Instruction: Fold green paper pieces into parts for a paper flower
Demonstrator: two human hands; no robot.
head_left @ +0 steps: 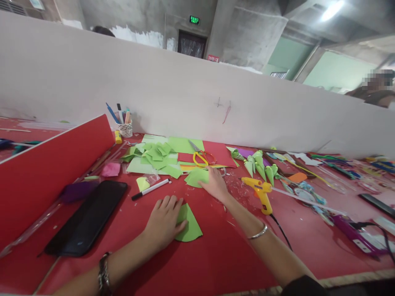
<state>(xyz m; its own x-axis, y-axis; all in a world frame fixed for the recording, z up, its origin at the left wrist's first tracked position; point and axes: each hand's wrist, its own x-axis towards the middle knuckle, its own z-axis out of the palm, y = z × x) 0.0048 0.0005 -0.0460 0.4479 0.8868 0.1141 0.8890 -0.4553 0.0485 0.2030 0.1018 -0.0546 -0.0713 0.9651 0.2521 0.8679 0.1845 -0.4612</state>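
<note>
My left hand [164,222] lies flat, fingers spread, on a green paper fan-shaped piece [190,226] on the red table [216,255]. My right hand [215,183] reaches forward and rests with its fingers on another green paper piece [195,177]. Just beyond that lie yellow-handled scissors [200,156]. A pile of cut green paper [157,156] sits behind, and several rolled green paper cones [259,164] lie to the right.
A yellow glue gun [261,192] stands right of my right arm, its cord trailing forward. A black phone [88,218] and a marker pen [150,189] lie to the left. A red divider [46,172], a pen cup [125,127] and a white partition [185,90] border the area.
</note>
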